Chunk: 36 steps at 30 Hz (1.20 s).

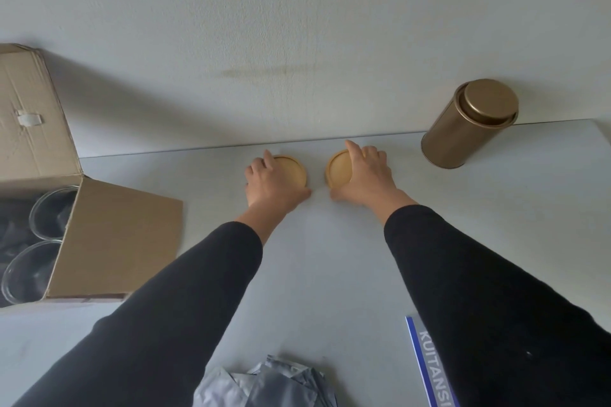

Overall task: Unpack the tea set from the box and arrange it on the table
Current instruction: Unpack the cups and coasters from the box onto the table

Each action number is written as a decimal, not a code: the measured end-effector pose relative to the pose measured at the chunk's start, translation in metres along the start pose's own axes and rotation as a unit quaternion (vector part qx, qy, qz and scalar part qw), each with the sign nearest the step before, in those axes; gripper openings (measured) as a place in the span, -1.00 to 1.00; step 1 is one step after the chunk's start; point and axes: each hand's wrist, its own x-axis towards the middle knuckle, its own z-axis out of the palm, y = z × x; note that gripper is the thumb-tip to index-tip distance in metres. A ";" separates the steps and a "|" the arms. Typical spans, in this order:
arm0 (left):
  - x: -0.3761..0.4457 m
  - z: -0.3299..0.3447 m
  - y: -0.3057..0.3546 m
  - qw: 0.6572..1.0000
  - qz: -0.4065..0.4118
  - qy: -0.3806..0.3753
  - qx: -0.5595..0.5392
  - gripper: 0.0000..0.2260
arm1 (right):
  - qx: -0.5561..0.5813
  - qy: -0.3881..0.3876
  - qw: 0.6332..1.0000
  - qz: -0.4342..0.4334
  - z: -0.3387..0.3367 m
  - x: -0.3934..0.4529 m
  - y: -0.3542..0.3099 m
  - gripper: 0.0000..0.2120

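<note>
Two round wooden coasters lie side by side near the far edge of the grey table (330, 258). My left hand (272, 187) rests on the left coaster (294, 167), fingers curled over its near rim. My right hand (365, 177) grips the right coaster (339, 168), index finger stretched over its far edge. An open cardboard box (109, 241) lies at the left, with two clear glass cups (49, 211) showing inside against dark packing.
A gold cylindrical tin (469, 125) with a lid stands at the back right, close to the wall. A blue and grey booklet (429, 370) lies at the near right. Crumpled silver packaging (264, 387) sits at the near edge.
</note>
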 end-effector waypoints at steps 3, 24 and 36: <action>-0.001 0.000 -0.001 1.000 0.003 0.003 -0.008 -0.02 | -0.006 0.000 1.000 -0.005 0.001 0.001 0.000 0.00; -0.041 -0.079 -0.028 0.998 0.053 0.014 0.004 -0.02 | 0.003 0.102 0.995 -0.024 -0.033 -0.052 -0.053 -0.20; -0.087 -0.216 -0.169 0.989 0.113 0.089 0.023 -0.34 | 0.024 0.138 0.987 -0.074 -0.019 -0.150 -0.228 -0.33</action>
